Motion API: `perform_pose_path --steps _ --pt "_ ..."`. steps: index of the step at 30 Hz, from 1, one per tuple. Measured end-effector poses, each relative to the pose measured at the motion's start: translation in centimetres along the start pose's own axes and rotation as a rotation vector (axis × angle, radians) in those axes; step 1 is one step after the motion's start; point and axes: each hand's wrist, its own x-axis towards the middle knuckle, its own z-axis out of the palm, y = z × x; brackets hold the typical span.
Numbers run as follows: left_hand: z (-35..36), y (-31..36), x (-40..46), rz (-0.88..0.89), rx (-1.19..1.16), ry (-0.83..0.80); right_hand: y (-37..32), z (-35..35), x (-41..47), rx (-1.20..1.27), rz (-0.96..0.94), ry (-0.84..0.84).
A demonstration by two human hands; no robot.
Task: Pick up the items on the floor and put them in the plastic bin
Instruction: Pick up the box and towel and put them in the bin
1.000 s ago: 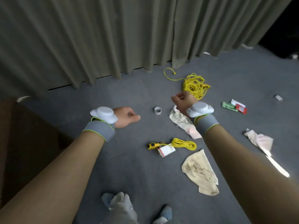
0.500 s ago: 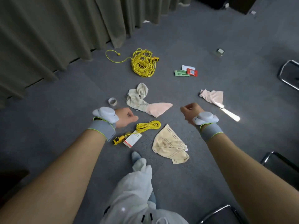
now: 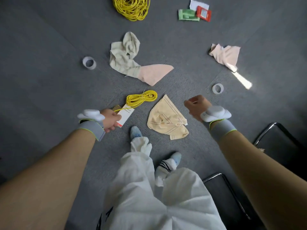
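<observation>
The cream cloth (image 3: 167,121) lies on the floor (image 3: 49,67) between both hands, the small yellow cord coil (image 3: 141,99) just beyond. The left hand (image 3: 110,120), fingers curled and holding nothing, hovers over the white card (image 3: 125,116); the right hand (image 3: 196,106) is fisted, empty. The person should open the fingers before reaching down; the bin is out of view.

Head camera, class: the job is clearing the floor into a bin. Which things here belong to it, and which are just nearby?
Part of the job:
large yellow cord coil
small yellow cord bundle
white card
cream cloth
grey-pink cloth
pink cloth
two tape rolls
green and red packets

Just nearby:
black chairs

No bin shows.
</observation>
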Motion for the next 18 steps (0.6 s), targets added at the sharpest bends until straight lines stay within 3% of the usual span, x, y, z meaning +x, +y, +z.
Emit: perform_pose_path --steps 5,11,18 --pt "3.2 -0.9 7.5 -0.016 0.085 0.033 2.6 3.8 7.0 -0.024 0.029 -0.027" --pt "12.4 -3.5 22.6 -0.105 0.139 0.01 10.3 15.3 21.6 -0.031 0.144 -0.069" --pt "18.6 -7.8 38.4 -0.072 0.514 0.381 18.3 27.6 34.1 -0.13 0.153 -0.166"
